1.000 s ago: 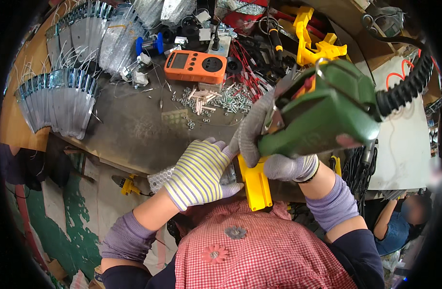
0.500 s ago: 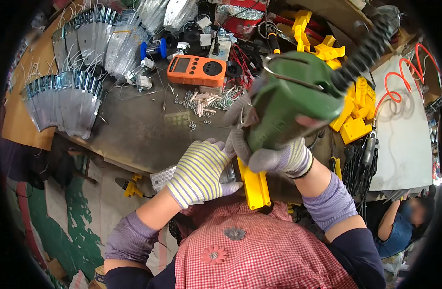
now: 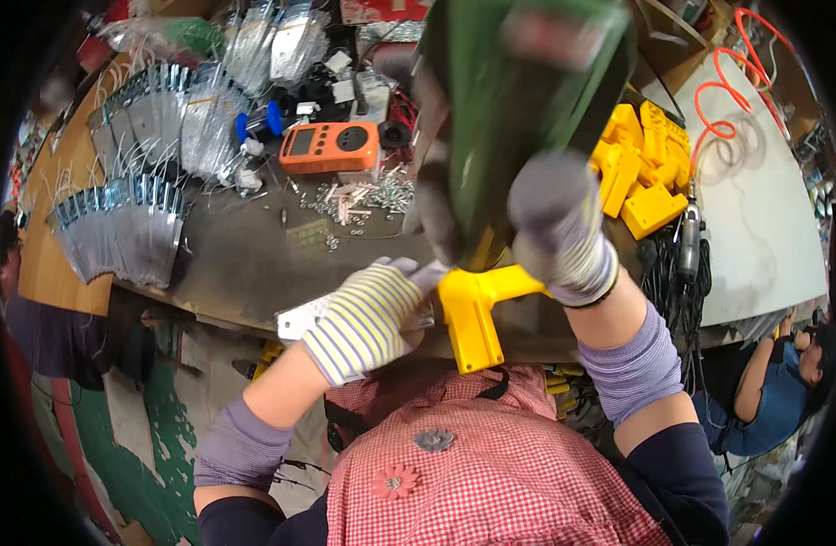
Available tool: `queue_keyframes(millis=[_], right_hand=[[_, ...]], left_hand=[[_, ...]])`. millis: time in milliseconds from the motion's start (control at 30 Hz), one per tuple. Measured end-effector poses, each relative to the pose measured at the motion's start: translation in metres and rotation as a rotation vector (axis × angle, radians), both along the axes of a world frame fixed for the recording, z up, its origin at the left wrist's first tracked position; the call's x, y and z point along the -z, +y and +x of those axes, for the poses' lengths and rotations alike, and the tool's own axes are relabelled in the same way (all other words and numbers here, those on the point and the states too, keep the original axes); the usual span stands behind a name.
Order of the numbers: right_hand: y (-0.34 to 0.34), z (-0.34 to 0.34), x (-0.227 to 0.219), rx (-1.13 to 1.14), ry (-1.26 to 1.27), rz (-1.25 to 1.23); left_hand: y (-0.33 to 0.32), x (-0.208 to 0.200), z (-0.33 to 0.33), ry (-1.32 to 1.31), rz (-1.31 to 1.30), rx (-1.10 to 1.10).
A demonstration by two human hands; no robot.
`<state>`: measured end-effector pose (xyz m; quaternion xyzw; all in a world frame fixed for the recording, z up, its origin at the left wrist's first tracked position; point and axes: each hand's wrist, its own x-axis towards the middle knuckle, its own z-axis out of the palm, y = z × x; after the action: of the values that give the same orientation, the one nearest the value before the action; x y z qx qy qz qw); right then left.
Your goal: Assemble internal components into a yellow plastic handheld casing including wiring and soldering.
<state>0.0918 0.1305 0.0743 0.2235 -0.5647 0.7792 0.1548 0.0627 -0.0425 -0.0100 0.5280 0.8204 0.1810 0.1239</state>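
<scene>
My right hand, in a striped glove with grey fingers, is wrapped round a large green power tool, blurred and close to the camera. The tool's lower end hangs over a yellow angled plastic housing at the bench's front edge. My left hand, in a matching glove, is closed over a silvery metal plate with holes, its fingertips beside the housing's left side. Its palm and thumb grip are partly hidden. What the tool's tip touches cannot be seen.
An orange multimeter lies at the back, with loose screws and nuts before it. Fanned metal blades cover the left. Yellow housings are heaped at right, near a coiled red air hose. A co-worker sits at lower right.
The green tool has come closer to the camera and tipped upright, covering more of the bench. The yellow housing has turned and now shows its side arm. The metal plate juts out further past my left hand.
</scene>
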Motion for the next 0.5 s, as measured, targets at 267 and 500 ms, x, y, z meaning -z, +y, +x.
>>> queue_keyframes(millis=[267, 500], right_hand=[[0.101, 0.039, -0.027, 0.503, -0.226, 0.117], [0.132, 0.071, -0.003, 0.561, -0.299, 0.035]], left_hand=[[-0.018, -0.008, -0.051, -0.947, 0.008, -0.145], [-0.010, -0.019, -0.047, -0.670, -0.089, -0.081]])
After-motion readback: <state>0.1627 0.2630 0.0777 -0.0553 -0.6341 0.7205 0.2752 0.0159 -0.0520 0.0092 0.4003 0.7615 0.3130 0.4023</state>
